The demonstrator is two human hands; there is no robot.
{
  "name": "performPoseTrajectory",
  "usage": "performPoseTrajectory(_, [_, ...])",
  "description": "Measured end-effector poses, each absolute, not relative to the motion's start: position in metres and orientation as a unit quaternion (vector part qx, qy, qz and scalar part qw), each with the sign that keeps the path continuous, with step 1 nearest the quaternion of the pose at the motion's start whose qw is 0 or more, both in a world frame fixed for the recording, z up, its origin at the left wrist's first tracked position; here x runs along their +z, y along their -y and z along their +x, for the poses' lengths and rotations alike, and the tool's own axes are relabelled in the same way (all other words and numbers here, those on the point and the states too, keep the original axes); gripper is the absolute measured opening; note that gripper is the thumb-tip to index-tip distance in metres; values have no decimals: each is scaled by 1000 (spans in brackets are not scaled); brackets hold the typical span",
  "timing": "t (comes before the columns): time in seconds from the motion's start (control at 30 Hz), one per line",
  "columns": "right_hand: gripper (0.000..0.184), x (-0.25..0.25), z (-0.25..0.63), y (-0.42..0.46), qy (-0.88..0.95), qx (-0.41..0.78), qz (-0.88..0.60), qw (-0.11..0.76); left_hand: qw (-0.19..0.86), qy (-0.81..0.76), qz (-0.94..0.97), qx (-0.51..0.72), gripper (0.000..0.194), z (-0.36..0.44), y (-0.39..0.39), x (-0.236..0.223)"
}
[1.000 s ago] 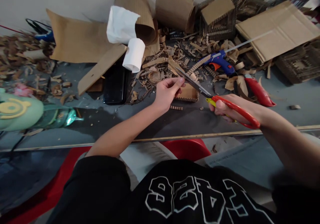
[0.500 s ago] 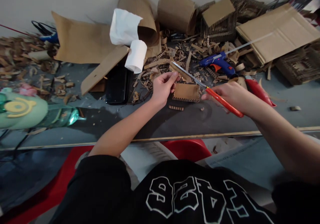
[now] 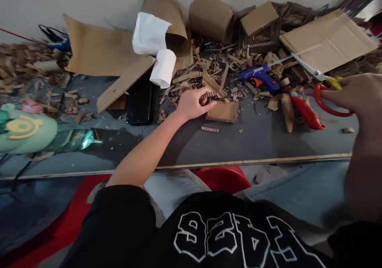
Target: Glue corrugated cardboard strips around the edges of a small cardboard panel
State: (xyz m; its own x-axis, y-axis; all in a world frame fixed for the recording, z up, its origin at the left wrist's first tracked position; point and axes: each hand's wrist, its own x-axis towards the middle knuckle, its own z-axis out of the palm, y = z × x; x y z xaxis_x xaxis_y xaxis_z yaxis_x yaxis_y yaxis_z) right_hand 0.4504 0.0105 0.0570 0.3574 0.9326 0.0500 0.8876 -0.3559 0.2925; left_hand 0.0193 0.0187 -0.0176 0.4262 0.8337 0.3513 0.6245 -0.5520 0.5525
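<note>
Clearly, scissors (image 3: 320,76) in right grip (image 3: 363,94).

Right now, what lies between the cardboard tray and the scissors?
Head view: from tray to scissors, grey tabletop, cardboard scraps, a red object; blue glue gun just behind.

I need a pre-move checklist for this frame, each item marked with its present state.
1. Scissors gripped by right hand: ok, held at the handles.
2. Scissors apart from left hand: ok, well away.
3. Left hand's grip known: cannot tell; what it pinches is dark and small.
4. Glue gun apart from both hands: ok.
5. Shallow cardboard tray open side up: ok.
6. No scrap in front of tray: not ok; a corrugated strip lies there.
</note>
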Motion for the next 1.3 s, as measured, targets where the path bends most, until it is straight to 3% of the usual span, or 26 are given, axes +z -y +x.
performPoseTrajectory(0.1, [59,58,442,-14,-501,53,844,184,98,-418,869,248,32,21,-17,-20])
performPoseTrajectory(0.17, [64,61,428,-11,-498,51,847,177,48,-392,888,234,38,24,-15,-21])
performPoseTrajectory(0.23, [57,62,408,-5,-504,84,850,125,13,-367,899,239,44,27,-12,-23])
performPoseTrajectory(0.3, [34,60,382,3,-571,135,810,-8,-6,-349,903,249,46,29,-10,-25])
performPoseTrajectory(0.33, [26,57,366,5,-646,128,747,-87,-8,-344,904,252,47,29,-10,-25])
performPoseTrajectory(0.4, [22,49,335,7,-810,43,565,-153,-9,-344,903,257,48,30,-9,-26])
performPoseTrajectory(0.5, [30,35,293,-2,-924,-94,354,-109,-27,-344,902,259,46,31,-8,-27])
performPoseTrajectory(0.57, [36,28,274,-11,-933,-107,328,-100,-43,-342,902,259,46,31,-7,-27])
performPoseTrajectory(0.73, [39,33,269,-23,-916,-76,371,-135,-52,-343,900,265,48,32,-8,-31])
performPoseTrajectory(0.87, [35,49,284,-29,-786,15,596,-162,-32,-332,901,278,51,32,-10,-32])
performPoseTrajectory(1.0, [74,52,293,-43,-655,2,755,-36,-13,-343,893,290,49,31,-11,-34])
performPoseTrajectory(1.03, [76,50,294,-47,-649,-19,761,-7,-8,-349,889,296,48,31,-11,-34])
performPoseTrajectory(1.1, [65,45,296,-51,-649,-42,760,2,1,-358,882,307,49,30,-11,-34])
performPoseTrajectory(1.3, [46,37,301,-48,-621,-25,767,-162,43,-398,840,366,49,24,-10,-24])
